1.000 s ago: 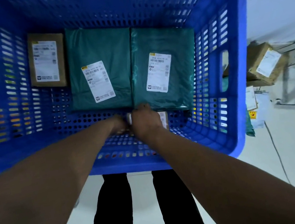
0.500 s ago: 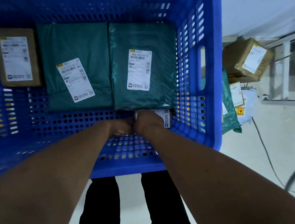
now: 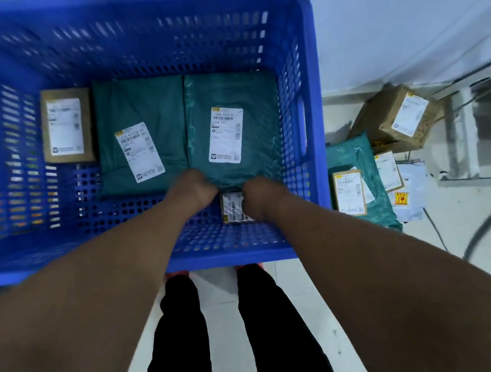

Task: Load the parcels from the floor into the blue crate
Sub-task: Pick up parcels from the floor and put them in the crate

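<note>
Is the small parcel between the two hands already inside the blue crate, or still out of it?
Inside. The small white-labelled parcel sits low within the blue perforated plastic crate, beside the green mailer bag.

Both forearms are bare up to the picture's lower edge, with no sleeve, watch, band or glove showing on either one. The left hand (image 3: 194, 186) and the right hand (image 3: 263, 196) are bare too, and no ring can be made out. Below them, both legs are in plain black trousers (image 3: 180, 337), without pattern or marking, cut close and narrowing toward the ankles.
</note>
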Tool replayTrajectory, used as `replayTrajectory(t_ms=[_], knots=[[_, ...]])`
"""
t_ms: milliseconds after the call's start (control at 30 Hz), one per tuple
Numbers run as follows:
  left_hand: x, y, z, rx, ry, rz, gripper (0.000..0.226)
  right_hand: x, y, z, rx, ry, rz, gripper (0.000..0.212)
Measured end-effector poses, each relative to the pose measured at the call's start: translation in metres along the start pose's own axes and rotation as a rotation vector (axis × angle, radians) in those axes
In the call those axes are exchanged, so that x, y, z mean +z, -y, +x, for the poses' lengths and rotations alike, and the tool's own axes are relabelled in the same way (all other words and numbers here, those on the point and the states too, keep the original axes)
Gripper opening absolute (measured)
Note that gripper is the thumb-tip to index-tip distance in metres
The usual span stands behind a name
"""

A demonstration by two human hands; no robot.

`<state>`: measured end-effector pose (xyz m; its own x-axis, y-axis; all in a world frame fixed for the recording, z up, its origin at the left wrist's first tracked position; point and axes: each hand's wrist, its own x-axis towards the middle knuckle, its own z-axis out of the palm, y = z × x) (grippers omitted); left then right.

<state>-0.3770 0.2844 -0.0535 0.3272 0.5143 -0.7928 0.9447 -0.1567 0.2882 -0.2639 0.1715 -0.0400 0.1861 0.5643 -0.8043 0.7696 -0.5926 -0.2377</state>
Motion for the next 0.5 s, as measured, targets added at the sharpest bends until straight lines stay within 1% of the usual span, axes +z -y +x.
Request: replayTrajectory(t_ms=[67,133,200,300,367,433,500], knots=[[-0.015,-0.017,-0.026,0.039,-0.1,-0.054,0.025,-0.02,0.0,-0.024,-0.013,-0.105,0.008,0.027],[-0.029,-0.038,-0.058,0.102,-0.227,-0.075,0.039,-0.041,-0.003,-0.051,-0.037,-0.227,0.015,0.025],[-0.039,-0.063,-0.089,0.17,-0.329,-0.092,0.044,-0.063,-0.007,-0.082,-0.05,-0.361,0.053,0.025],[-0.041,-0.107,-0.138,0.295,-0.402,-0.116,0.047,-0.084,-0.023,-0.135,-0.052,-0.539,0.066,0.027],[-0.034,-0.129,-0.161,0.385,-0.452,-0.092,0.05,-0.09,-0.044,-0.163,-0.054,-0.627,0.099,0.025],[-0.016,-0.156,-0.179,0.495,-0.531,-0.118,0.049,-0.089,-0.073,-0.184,-0.01,-0.725,0.183,0.022],[0.015,-0.172,-0.194,0.505,-0.541,-0.194,0.046,-0.074,-0.104,-0.199,0.054,-0.768,0.336,0.023]])
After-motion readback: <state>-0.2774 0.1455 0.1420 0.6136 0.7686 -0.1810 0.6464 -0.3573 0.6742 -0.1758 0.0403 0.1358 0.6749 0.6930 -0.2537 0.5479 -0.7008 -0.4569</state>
